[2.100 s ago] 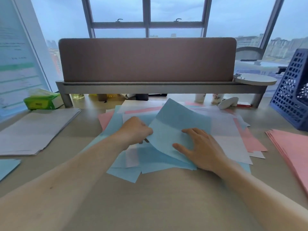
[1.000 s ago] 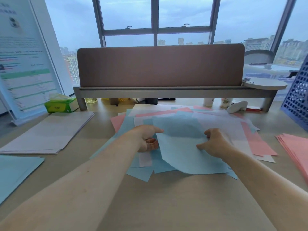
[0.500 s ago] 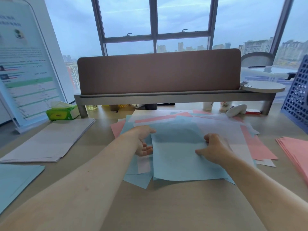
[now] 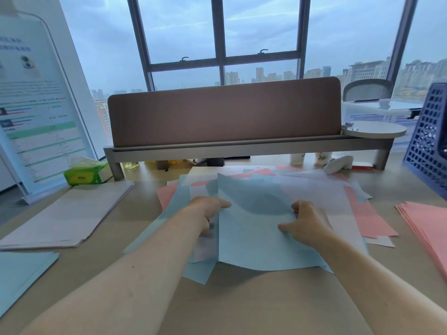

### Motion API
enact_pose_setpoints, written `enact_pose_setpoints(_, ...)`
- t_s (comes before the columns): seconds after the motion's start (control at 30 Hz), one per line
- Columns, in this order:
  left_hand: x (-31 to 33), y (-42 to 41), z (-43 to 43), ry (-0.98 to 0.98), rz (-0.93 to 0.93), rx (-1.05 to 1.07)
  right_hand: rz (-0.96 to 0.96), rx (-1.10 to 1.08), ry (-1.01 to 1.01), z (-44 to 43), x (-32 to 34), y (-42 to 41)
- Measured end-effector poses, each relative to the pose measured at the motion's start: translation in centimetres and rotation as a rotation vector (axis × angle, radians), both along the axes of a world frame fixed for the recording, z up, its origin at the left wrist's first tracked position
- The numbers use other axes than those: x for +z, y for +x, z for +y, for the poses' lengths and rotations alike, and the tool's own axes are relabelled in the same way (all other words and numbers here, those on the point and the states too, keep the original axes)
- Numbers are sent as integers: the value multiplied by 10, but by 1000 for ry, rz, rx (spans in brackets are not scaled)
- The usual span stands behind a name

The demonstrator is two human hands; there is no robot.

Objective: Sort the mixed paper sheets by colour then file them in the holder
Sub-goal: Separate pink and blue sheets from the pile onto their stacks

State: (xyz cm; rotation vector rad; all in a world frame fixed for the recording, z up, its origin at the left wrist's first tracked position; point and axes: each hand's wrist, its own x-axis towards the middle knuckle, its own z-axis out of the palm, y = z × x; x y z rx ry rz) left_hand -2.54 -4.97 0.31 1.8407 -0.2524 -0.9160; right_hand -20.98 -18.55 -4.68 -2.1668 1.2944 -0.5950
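A mixed heap of blue, pink and white sheets (image 4: 333,199) lies in the middle of the desk. On top of it is a blue sheet (image 4: 254,228), its far end bowed upward. My left hand (image 4: 208,211) pinches the sheet's left edge and my right hand (image 4: 307,223) grips its right side. Sorted stacks lie around: white sheets (image 4: 65,218) at the left, blue sheets (image 4: 17,272) at the near left, pink sheets (image 4: 428,226) at the right. The blue mesh holder (image 4: 428,143) stands at the far right edge.
A brown partition on a grey shelf (image 4: 225,112) crosses the back of the desk. A green tissue pack (image 4: 84,175) sits at the back left beside a standing sign (image 4: 36,112). Small cups and a white object (image 4: 338,162) sit under the shelf.
The blue sheet, earlier lifted at one corner, is now held by both hands at its sides and has been drawn toward me on top of the heap. The camera has tilted up.
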Motion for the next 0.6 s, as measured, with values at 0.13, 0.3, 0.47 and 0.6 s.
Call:
enact_pose_setpoints(0.13,-9,3,-6,-103,-158,69,-35,-4,-14,7,-5,-4)
enact_pose_setpoints(0.3,-20,-10,-10,2,-595,-102,-3,35,-3,12,0,-5)
enact_pose_setpoints(0.47,-7,1,1,-256,-449,-138,-164,-15,130,9,14,1)
enact_pose_setpoints(0.6,2,21,24,-417,-283,-177,-483,55,423,8,25,12)
